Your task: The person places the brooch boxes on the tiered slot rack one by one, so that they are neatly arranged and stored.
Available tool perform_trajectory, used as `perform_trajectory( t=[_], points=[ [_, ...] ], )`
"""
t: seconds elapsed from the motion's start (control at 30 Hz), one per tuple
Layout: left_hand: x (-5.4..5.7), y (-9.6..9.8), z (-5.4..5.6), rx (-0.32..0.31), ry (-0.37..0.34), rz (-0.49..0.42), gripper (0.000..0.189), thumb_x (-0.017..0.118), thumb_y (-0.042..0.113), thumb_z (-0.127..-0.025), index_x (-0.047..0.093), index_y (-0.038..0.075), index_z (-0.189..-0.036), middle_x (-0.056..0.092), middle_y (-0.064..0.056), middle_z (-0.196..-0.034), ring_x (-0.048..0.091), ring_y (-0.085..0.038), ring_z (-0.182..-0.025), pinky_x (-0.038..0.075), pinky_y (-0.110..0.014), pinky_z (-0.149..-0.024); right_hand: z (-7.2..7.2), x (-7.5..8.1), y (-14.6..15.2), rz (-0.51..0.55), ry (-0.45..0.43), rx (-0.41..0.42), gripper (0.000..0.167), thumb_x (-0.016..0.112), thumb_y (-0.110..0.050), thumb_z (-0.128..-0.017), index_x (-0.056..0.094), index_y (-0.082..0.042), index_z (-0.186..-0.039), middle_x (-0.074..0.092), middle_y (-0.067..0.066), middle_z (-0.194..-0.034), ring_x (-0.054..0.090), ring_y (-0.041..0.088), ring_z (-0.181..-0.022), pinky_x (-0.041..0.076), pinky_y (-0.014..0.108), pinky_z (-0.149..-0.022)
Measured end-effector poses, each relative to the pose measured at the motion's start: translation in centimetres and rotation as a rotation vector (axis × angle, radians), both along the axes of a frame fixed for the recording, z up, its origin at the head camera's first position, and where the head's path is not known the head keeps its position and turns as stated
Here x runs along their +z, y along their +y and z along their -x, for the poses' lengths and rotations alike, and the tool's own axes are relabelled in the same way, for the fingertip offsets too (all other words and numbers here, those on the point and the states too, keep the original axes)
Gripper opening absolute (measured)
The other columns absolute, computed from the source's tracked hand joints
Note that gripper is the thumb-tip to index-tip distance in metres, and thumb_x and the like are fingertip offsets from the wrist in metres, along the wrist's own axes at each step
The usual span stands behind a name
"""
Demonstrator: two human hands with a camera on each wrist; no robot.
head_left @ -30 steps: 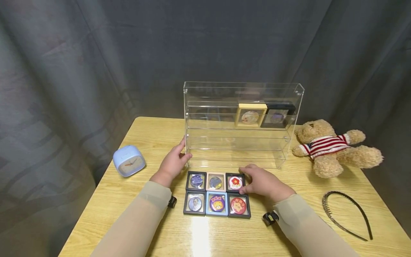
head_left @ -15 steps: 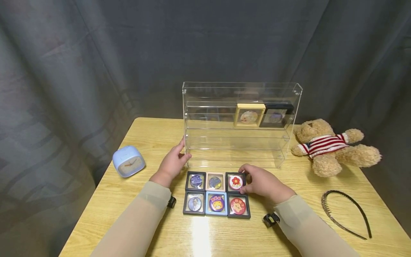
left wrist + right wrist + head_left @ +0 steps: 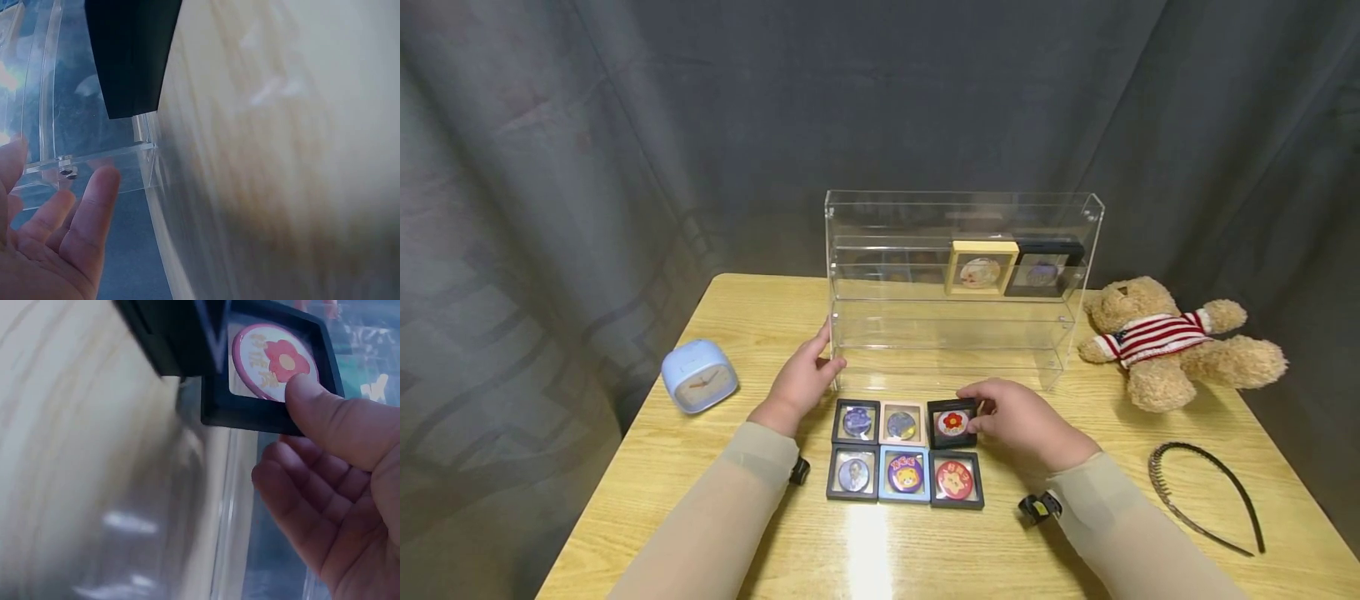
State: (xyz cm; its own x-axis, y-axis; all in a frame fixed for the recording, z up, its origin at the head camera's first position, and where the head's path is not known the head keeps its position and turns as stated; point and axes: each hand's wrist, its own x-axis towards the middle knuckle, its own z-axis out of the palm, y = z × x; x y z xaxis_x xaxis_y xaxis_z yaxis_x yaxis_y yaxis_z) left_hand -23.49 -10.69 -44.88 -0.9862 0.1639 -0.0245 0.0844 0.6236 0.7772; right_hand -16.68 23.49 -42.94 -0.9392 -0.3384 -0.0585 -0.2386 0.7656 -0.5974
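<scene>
My right hand [image 3: 1022, 421] pinches the right side of a black display frame [image 3: 933, 430] holding a white badge with a red flower; the thumb lies over its front in the right wrist view. The frame is tilted up from the table. My left hand [image 3: 799, 379] rests with fairly straight fingers against the left side of a clear acrylic display rack [image 3: 947, 357]; its fingertips meet the clear panel in the left wrist view. Beside the held frame lie a cream frame [image 3: 890, 440] and a black frame [image 3: 836, 423]. In front are two black frames [image 3: 853, 497] [image 3: 956, 503] and a blue one [image 3: 904, 498].
Inside the rack, a yellow frame [image 3: 983, 247] and a black frame [image 3: 1034, 291] stand upright on the right of one shelf. A blue clock [image 3: 698, 376] sits left. A teddy bear [image 3: 1163, 337] and a black headband [image 3: 1232, 473] lie right on the wooden table [image 3: 760, 300].
The flower-badge frame, flat in its row before, is now tilted up in my right hand, which has shifted slightly up. My left hand stays at the rack's side.
</scene>
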Motion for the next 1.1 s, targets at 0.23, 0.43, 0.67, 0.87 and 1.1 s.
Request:
perform_trajectory(
  t=[0.23, 0.43, 0.67, 0.87, 1.1],
  points=[
    [0.0, 0.0, 0.1, -0.001, 0.003, -0.004, 0.074, 0.062, 0.034, -0.099, 0.015, 0.048, -0.156, 0.035, -0.006, -0.156, 0.059, -0.026, -0.114, 0.052, -0.045, -0.088, 0.6, 1.6, 0.9, 0.037, 0.096, -0.013, 0.036, 0.081, -0.011, -0.083, 0.071, -0.010, -0.117, 0.066, -0.003, -0.096, 0.060, 0.014, -0.083, 0.052, 0.037, -0.073],
    [0.0, 0.0, 0.1, -0.008, 0.011, -0.004, 0.075, 0.063, 0.033, -0.099, 0.016, 0.046, -0.156, 0.036, -0.007, -0.155, 0.060, -0.026, -0.113, 0.053, -0.043, -0.086, 0.8, 3.6, 2.3, 0.068, 0.139, -0.094, 0.036, 0.077, -0.015, -0.089, 0.069, -0.012, -0.124, 0.066, 0.001, -0.101, 0.062, 0.020, -0.088, 0.054, 0.042, -0.078],
    [0.1, 0.0, 0.1, 0.000, 0.013, 0.001, 0.074, 0.063, 0.033, -0.099, 0.017, 0.049, -0.155, 0.038, -0.008, -0.154, 0.060, -0.025, -0.111, 0.054, -0.043, -0.083, 1.2, 6.5, 4.1, 0.070, 0.210, -0.200, 0.035, 0.068, -0.030, -0.097, 0.066, -0.016, -0.129, 0.064, 0.006, -0.117, 0.062, 0.024, -0.090, 0.052, 0.044, -0.073],
    [0.2, 0.0, 0.0, -0.004, 0.013, -0.008, 0.074, 0.063, 0.032, -0.099, 0.017, 0.047, -0.156, 0.037, -0.008, -0.154, 0.060, -0.026, -0.112, 0.054, -0.043, -0.083, 1.6, 8.7, 5.5, 0.105, 0.285, -0.302, 0.039, 0.066, -0.031, -0.098, 0.064, -0.015, -0.133, 0.062, 0.009, -0.112, 0.062, 0.028, -0.093, 0.051, 0.046, -0.074],
    [0.0, 0.0, 0.0, 0.002, 0.008, -0.009, 0.075, 0.063, 0.031, -0.099, 0.017, 0.049, -0.155, 0.037, -0.007, -0.155, 0.060, -0.026, -0.112, 0.054, -0.044, -0.083, 2.0, 9.7, 6.6, 0.143, 0.336, -0.425, 0.044, 0.064, -0.035, -0.098, 0.061, -0.017, -0.138, 0.058, 0.010, -0.118, 0.059, 0.028, -0.102, 0.049, 0.040, -0.078]
  ],
)
